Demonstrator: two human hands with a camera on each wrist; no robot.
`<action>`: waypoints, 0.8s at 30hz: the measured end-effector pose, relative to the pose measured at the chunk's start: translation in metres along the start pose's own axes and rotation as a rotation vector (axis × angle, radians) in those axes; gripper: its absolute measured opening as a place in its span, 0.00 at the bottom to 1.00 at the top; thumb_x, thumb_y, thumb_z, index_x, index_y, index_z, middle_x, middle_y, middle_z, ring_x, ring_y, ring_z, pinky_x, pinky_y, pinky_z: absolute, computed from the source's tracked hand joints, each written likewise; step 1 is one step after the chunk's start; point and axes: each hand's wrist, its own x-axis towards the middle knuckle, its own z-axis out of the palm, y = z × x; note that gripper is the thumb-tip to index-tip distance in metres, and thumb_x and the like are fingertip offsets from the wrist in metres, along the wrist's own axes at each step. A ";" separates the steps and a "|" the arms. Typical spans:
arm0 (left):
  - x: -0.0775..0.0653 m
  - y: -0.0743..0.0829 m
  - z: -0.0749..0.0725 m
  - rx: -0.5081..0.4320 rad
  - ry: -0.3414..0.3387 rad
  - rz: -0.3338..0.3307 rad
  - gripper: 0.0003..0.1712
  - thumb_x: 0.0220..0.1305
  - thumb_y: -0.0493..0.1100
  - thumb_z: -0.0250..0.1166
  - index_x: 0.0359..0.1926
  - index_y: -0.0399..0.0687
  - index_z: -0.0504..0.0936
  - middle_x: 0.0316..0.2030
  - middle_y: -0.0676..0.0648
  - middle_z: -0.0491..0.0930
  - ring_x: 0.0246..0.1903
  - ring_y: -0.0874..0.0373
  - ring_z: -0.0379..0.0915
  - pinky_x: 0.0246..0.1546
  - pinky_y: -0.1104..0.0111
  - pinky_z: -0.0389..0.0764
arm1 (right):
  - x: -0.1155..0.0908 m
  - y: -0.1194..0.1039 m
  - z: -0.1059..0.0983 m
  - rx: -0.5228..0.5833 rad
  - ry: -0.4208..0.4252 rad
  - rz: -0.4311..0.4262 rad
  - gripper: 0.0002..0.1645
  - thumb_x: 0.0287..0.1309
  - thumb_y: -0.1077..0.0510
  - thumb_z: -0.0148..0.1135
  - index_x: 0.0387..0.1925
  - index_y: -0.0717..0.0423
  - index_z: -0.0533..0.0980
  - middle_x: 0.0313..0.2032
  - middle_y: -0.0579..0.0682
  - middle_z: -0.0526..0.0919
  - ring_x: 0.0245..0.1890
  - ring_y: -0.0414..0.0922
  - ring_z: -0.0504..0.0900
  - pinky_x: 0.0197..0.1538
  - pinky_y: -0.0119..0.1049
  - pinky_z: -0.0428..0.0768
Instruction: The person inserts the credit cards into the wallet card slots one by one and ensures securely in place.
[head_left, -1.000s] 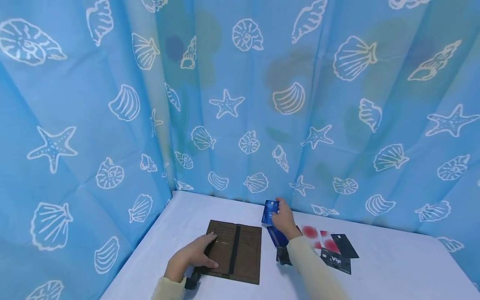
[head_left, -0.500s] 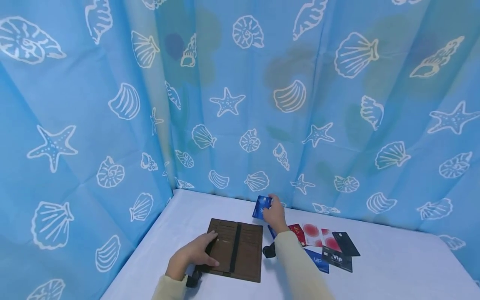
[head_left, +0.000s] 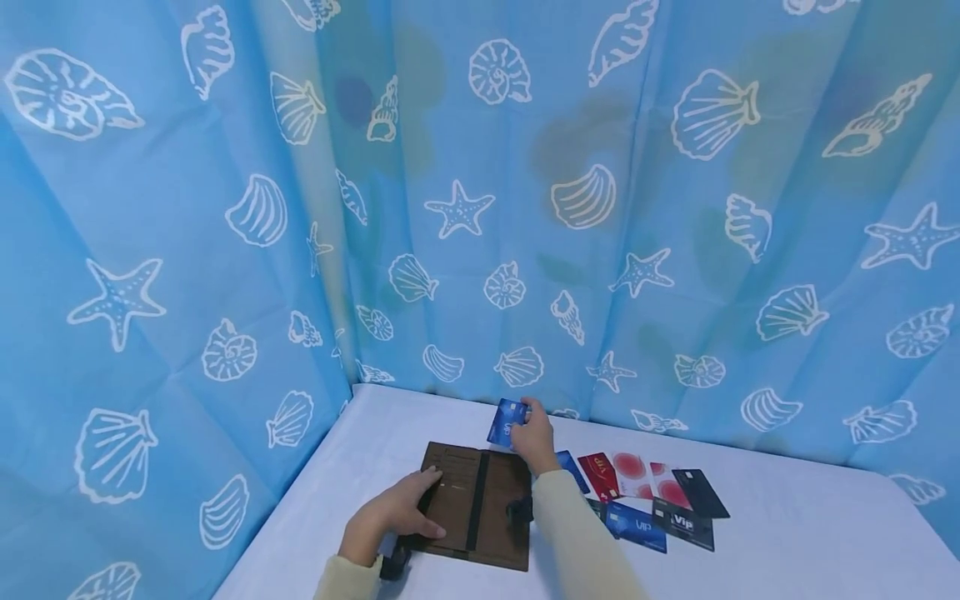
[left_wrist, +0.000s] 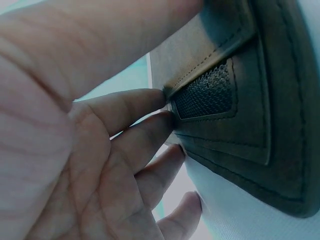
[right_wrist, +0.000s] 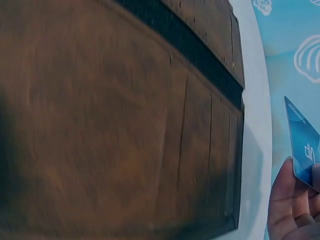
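Observation:
A brown wallet (head_left: 453, 510) lies spread open on the white table, with card slots on its panels and a dark band (head_left: 477, 502) down the middle. My left hand (head_left: 393, 512) rests at its left edge, thumb and forefinger spread over the leather. In the left wrist view, the fingertips (left_wrist: 167, 117) touch the wallet (left_wrist: 280, 120) beside a dark mesh window. Past the wallet's far edge, my right hand (head_left: 534, 437) pinches a blue VIP card (head_left: 506, 422) between thumb and fingers. The right wrist view shows that card (right_wrist: 304, 145) held up, apart from the wallet.
Right of the wallet lie several cards: a red VIP card (head_left: 599, 476), a red-and-white patterned card (head_left: 632, 475), a blue VIP card (head_left: 636, 527), a black VIP card (head_left: 684, 522) and a plain black one (head_left: 701, 492). A blue shell-print curtain (head_left: 480, 208) hangs behind the table.
My right hand has carried the blue VIP card leftward, to beyond the wallet's far edge, uncovering cards on the table. The left hand stays on the wallet.

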 end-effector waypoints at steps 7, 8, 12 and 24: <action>0.000 0.002 0.002 0.002 0.008 -0.021 0.52 0.47 0.46 0.80 0.71 0.40 0.65 0.73 0.36 0.60 0.72 0.35 0.55 0.70 0.40 0.62 | -0.008 0.004 0.018 0.015 -0.009 -0.058 0.33 0.63 0.68 0.52 0.70 0.58 0.62 0.53 0.66 0.76 0.45 0.56 0.81 0.42 0.45 0.86; -0.001 0.002 0.001 0.000 0.009 -0.023 0.51 0.47 0.45 0.80 0.71 0.40 0.65 0.73 0.36 0.60 0.72 0.35 0.55 0.70 0.40 0.62 | -0.009 0.004 0.020 0.020 -0.020 -0.061 0.32 0.64 0.68 0.52 0.70 0.57 0.62 0.53 0.65 0.76 0.44 0.55 0.81 0.40 0.44 0.87; -0.001 0.001 0.003 0.002 0.004 -0.021 0.51 0.47 0.46 0.80 0.71 0.40 0.65 0.73 0.35 0.60 0.72 0.35 0.55 0.70 0.40 0.62 | -0.013 0.005 0.027 0.032 -0.037 -0.067 0.32 0.64 0.68 0.54 0.69 0.57 0.63 0.50 0.64 0.75 0.42 0.54 0.80 0.37 0.41 0.86; -0.001 0.003 0.000 0.010 0.012 -0.038 0.51 0.47 0.46 0.80 0.70 0.41 0.66 0.72 0.36 0.62 0.72 0.36 0.56 0.70 0.40 0.63 | -0.019 0.003 0.049 -0.001 -0.048 -0.042 0.30 0.64 0.66 0.56 0.68 0.55 0.66 0.49 0.61 0.76 0.45 0.53 0.78 0.52 0.53 0.84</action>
